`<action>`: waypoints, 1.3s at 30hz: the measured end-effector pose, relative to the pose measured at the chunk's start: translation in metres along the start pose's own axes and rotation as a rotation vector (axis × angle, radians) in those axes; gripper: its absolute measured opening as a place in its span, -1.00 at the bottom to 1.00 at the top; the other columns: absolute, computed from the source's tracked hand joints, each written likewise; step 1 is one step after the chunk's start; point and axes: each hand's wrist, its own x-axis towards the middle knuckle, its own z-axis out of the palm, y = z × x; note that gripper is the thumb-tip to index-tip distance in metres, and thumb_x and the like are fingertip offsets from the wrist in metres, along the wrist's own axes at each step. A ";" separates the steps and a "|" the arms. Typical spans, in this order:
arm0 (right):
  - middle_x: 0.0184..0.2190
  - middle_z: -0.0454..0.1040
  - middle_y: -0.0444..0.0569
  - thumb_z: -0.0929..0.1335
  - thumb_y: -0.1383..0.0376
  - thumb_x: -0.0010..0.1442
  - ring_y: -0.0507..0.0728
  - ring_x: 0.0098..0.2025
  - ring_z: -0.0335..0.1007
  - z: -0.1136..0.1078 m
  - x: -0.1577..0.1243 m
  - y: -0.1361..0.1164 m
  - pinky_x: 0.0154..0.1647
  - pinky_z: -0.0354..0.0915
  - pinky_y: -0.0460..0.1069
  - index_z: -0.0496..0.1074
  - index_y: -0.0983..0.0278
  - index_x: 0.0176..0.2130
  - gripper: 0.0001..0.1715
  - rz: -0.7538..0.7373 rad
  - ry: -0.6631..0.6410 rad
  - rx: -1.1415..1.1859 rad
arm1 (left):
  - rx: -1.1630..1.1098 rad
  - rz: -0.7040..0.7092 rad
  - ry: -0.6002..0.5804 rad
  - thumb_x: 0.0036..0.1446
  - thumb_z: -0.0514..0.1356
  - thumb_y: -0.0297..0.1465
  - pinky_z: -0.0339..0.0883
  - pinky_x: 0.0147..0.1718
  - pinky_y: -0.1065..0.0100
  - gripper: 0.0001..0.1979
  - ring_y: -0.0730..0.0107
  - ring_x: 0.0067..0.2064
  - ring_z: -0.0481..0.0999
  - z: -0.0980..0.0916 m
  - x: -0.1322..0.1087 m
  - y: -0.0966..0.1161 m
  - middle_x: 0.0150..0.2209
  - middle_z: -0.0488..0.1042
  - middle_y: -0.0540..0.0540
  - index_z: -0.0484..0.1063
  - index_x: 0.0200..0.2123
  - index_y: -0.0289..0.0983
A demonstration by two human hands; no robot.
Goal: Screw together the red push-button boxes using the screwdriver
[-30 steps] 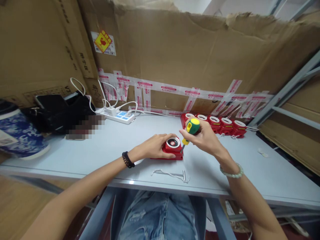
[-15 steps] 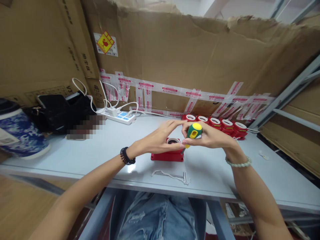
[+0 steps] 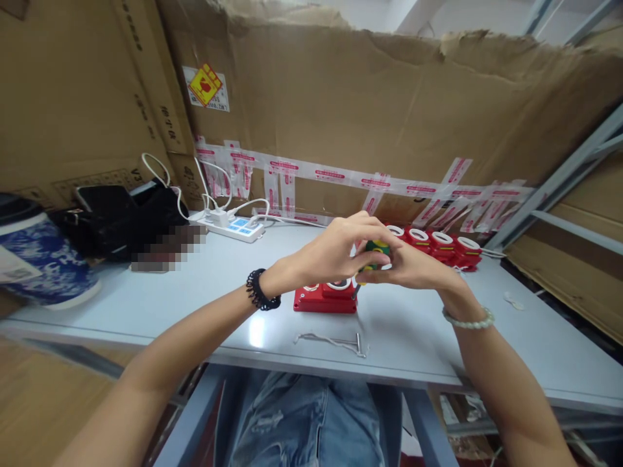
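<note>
A screwdriver (image 3: 377,248) with a green and yellow handle stands nearly upright over the right end of a red box (image 3: 317,303) with a white ring on top. My right hand (image 3: 413,264) is closed around the handle. From the left, my left hand (image 3: 348,245) curls its fingers over the handle's upper end, close against the right hand's fingers. Much of the handle is hidden between both hands. The shaft reaches down to the box's right corner; its tip is too small to make out. In front of the box lies a T-shaped metal rod (image 3: 359,342) with white string.
Several red units with white rings (image 3: 442,241) stand in a row behind my right hand. A white power strip (image 3: 236,226) with cables sits at the back left, near a black bag (image 3: 121,220) and a blue-white cup (image 3: 43,259). Cardboard (image 3: 316,97) walls the table's back.
My left hand has risen from beside the red box onto the top of the screwdriver and closed on it. My right hand stays in nearly the same place on the handle.
</note>
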 end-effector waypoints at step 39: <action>-0.60 0.42 0.00 0.20 0.02 0.18 0.16 -0.55 0.35 0.009 0.007 -0.045 -0.57 -0.12 -0.03 0.33 0.27 -0.38 -0.61 0.357 0.416 -1.081 | 0.164 -0.613 -0.313 -0.06 0.22 -0.01 0.32 -0.24 0.22 -0.40 0.13 -0.18 0.47 0.039 -0.079 -0.035 -0.09 0.41 -0.17 0.21 -0.03 -0.21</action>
